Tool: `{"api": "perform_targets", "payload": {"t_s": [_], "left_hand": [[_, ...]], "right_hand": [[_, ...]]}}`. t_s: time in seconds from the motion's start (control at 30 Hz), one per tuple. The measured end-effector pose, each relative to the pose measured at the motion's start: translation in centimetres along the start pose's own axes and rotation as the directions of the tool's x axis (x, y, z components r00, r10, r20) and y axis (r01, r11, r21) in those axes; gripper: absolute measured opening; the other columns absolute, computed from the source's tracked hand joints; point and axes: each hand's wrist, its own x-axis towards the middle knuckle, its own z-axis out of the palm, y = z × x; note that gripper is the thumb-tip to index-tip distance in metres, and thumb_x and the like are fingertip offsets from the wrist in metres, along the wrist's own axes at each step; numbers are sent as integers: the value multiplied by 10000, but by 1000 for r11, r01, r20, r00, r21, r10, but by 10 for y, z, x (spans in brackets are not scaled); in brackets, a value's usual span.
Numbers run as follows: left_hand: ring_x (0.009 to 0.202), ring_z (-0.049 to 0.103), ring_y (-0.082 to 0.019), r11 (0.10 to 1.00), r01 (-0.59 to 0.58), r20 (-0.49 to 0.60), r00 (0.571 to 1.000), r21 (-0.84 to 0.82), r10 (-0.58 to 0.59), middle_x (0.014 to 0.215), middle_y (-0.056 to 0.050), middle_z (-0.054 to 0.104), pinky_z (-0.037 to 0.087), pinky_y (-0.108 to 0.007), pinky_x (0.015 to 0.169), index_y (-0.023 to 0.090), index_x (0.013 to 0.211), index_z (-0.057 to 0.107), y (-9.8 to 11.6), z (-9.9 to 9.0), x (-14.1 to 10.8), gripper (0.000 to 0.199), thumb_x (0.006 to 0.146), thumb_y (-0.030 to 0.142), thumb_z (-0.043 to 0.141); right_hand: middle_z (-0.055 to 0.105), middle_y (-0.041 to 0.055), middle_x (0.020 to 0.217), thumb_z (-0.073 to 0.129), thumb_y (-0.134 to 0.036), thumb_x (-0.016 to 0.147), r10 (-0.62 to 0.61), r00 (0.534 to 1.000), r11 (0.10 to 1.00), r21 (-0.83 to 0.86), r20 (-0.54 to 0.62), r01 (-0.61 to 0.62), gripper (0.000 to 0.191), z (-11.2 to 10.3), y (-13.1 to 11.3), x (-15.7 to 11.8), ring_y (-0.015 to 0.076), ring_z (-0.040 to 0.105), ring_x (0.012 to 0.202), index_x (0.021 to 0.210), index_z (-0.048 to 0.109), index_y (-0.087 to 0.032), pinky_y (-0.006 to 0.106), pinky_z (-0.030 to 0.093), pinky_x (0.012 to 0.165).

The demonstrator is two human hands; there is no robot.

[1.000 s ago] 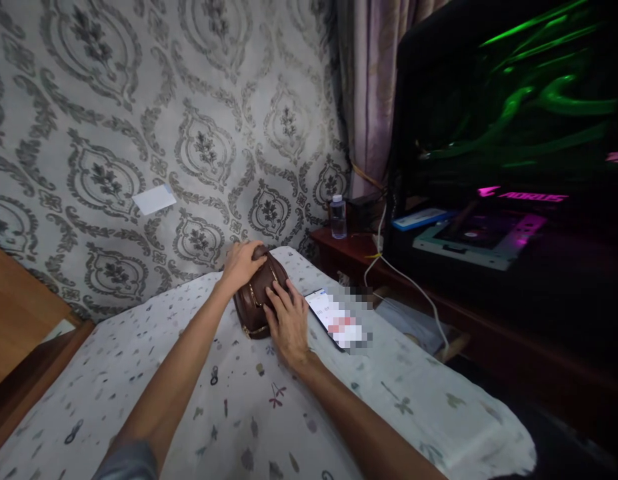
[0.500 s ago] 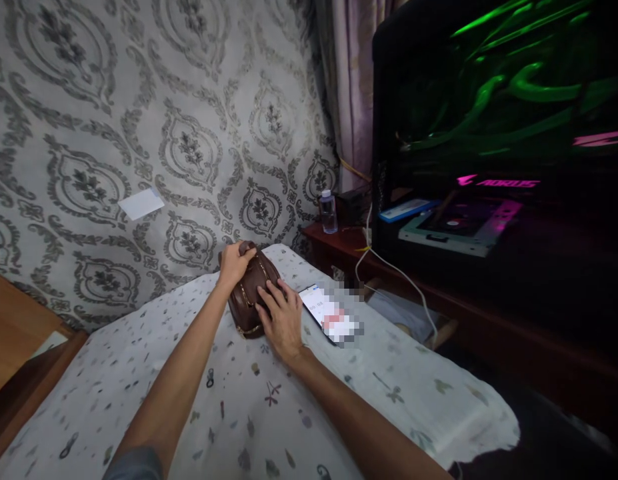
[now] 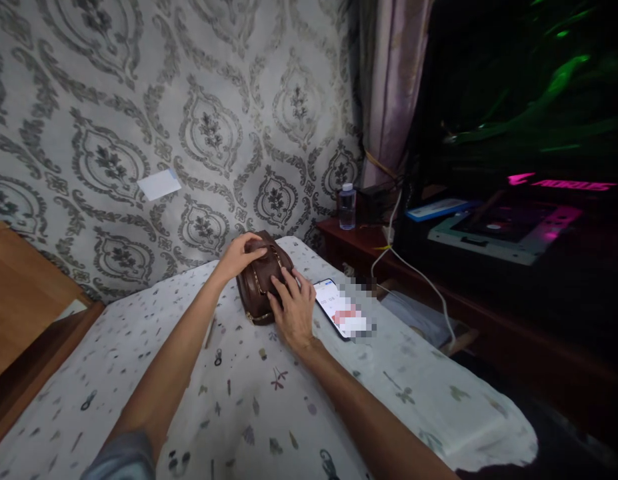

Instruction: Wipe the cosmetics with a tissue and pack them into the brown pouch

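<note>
A brown leather bag (image 3: pixel 263 279) with gold-coloured zips rests on the white patterned cloth (image 3: pixel 249 400). My left hand (image 3: pixel 239 256) is at the bag's upper left side, thumb over its top and fingers wrapped round the far edge. My right hand (image 3: pixel 295 312) lies on the bag's right side with its fingers spread. Just right of that hand is a phone (image 3: pixel 339 310) with a lit screen, partly blurred out.
A bottle (image 3: pixel 347 208) stands on the dark red desk (image 3: pixel 329 230). White cables (image 3: pixel 419 273) hang over an open drawer. A dark computer case with green and pink lights is at the right. Wooden furniture (image 3: pixel 33 287) borders the left.
The whole scene has shifted in view as the camera turned. My left hand's fingers lie a little flatter over the bag's top; my right hand remains on its side.
</note>
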Motion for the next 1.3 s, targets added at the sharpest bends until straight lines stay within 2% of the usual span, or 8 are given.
{"api": "perform_targets", "payload": {"t_s": [0.13,0.23,0.43,0.57,0.97,1.13,1.23,1.3], "left_hand": [[798,582,-205,990,32,-42,999,134,-27,804,-14,644,462,-314,762,199,771,645,-10,-16,-16,146,774,341,682],[735,527,-189,975,56,-107,994,213,-33,724,1,570,439,-322,750,205,661,570,-14,-16,-23,176,809,278,632],[841,534,-201,965,64,-213,977,255,-9,873,-25,561,438,-344,822,201,681,543,-13,-7,-27,167,810,220,648],[823,536,-192,969,63,-238,971,240,-4,854,-17,531,450,-331,783,198,660,513,-11,-5,-28,200,810,195,645],[901,547,-215,960,-65,-167,979,273,114,875,-28,543,455,-354,836,204,680,530,12,-4,-53,193,853,200,616],[966,544,-267,896,-24,-144,985,444,97,942,-63,569,462,-411,888,201,894,632,19,0,-47,42,869,229,612],[1063,533,-290,878,-52,-119,985,477,123,1084,-88,601,450,-429,948,207,1128,637,27,8,-35,298,832,209,672],[1085,532,-291,877,-71,-94,987,475,131,1116,-89,619,444,-425,966,217,1157,653,32,16,-26,318,840,217,679]], "right_hand": [[653,89,1316,528,-230,983,-85,995,996,17,-49,86,262,1,0,1,279,485,1250,1207,664,-227,491,341,1049],[671,79,1290,545,-213,975,-107,993,994,26,-58,108,259,3,1,1,270,499,1220,1204,664,-228,475,354,1028],[666,76,1303,555,-227,976,-112,992,993,21,-49,113,255,4,4,0,270,499,1218,1208,663,-230,460,376,996],[669,76,1297,544,-232,985,-111,993,994,19,-41,112,248,3,3,1,275,501,1212,1200,665,-228,465,376,994],[662,79,1302,560,-210,968,-103,994,994,38,-36,104,259,4,3,1,282,493,1217,1209,652,-237,472,388,984],[654,88,1273,539,-225,980,-69,994,993,88,-83,76,232,4,2,-1,272,507,1198,1182,653,-232,458,406,979],[634,119,1201,528,-290,988,16,996,991,131,-89,-4,243,5,1,-3,265,544,1120,1185,648,-215,449,443,940],[624,125,1133,542,-346,977,90,993,983,165,-81,-76,289,6,1,-3,269,560,1059,1207,637,-200,445,468,900]]}}
